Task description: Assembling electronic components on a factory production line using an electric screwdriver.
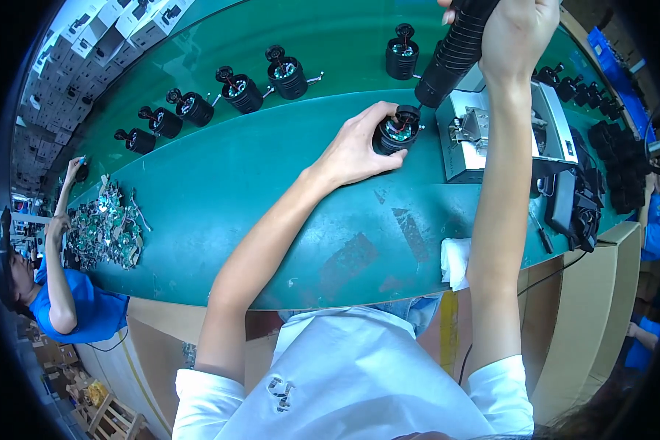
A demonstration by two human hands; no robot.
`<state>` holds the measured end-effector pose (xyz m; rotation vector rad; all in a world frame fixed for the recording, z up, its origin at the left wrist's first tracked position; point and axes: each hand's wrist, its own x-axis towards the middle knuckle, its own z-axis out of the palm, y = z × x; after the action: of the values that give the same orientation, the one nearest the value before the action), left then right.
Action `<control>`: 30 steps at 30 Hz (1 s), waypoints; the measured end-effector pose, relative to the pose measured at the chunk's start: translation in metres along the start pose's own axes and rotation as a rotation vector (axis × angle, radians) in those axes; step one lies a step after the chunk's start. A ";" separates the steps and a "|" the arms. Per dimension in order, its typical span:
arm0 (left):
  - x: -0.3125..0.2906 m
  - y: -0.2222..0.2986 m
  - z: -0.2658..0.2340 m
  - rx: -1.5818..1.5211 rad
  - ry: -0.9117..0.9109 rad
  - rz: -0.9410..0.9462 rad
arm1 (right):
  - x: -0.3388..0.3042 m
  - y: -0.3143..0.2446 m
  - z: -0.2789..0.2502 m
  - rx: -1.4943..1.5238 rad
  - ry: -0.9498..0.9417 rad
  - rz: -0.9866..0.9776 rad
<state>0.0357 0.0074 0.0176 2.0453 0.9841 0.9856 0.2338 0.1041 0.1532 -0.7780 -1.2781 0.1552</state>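
Housing (411, 141), black and cylindrical, standing on the green workbench (271, 191), short of the far edge and left of the metal box (457, 160). Position relative to the left hand (356, 143): within the grasp, to the right of the palm, at the ends of thumb and fingers. Open top facing upward; circuit board (399, 133) visible inside; round cap (408, 113) raised at the far side of the rim. State of left hand: thumb at the near side, fingers at the far left side, pinching the housing between them. Left forearm (271, 233) slanting outward and rightward across the workbench, elbow bent close to the near edge.

State of right hand (521, 40): wrapped around ribbed tool (456, 62), black. Upper part of the grasp cut off by the top of the view. Tool slanted, lower end pointing down and leftward, tip just beside the round cap; contact between tip and cap not possible to tell. Right forearm (502, 191) reaching outward, passing over the metal box.

Beyond the far edge: five similar housings (243, 97) in a row to the left; sixth housing (402, 66) just left of the ribbed tool. Near edge, right part: white cloth (455, 262). Left end: heap of circuit boards (106, 231), co-worker (81, 302) in blue alongside.
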 end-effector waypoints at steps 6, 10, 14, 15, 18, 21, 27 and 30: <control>0.001 0.003 0.000 0.000 -0.028 -0.083 | -0.005 -0.005 -0.001 -0.011 -0.024 -0.037; 0.003 0.004 0.002 -0.017 -0.021 -0.054 | -0.004 -0.035 0.003 -0.002 -0.023 -0.093; 0.003 0.009 -0.001 0.016 -0.040 -0.049 | -0.007 -0.082 0.010 0.133 -0.002 0.069; 0.003 0.011 -0.001 0.034 -0.053 -0.051 | -0.007 -0.093 0.011 0.196 0.009 0.157; 0.005 0.012 0.001 0.046 -0.051 -0.003 | -0.004 -0.102 0.010 0.269 0.006 0.244; 0.007 0.010 0.006 0.029 -0.004 0.143 | -0.001 -0.104 0.005 0.296 -0.042 0.241; 0.012 0.010 0.020 0.033 -0.044 0.294 | -0.003 -0.096 -0.017 0.322 -0.106 0.245; 0.008 0.005 0.019 0.043 -0.054 0.279 | -0.008 -0.085 -0.013 0.401 -0.173 0.222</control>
<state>0.0569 0.0071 0.0142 2.2759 0.7094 1.0501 0.2167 0.0317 0.1968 -0.5644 -1.2654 0.6495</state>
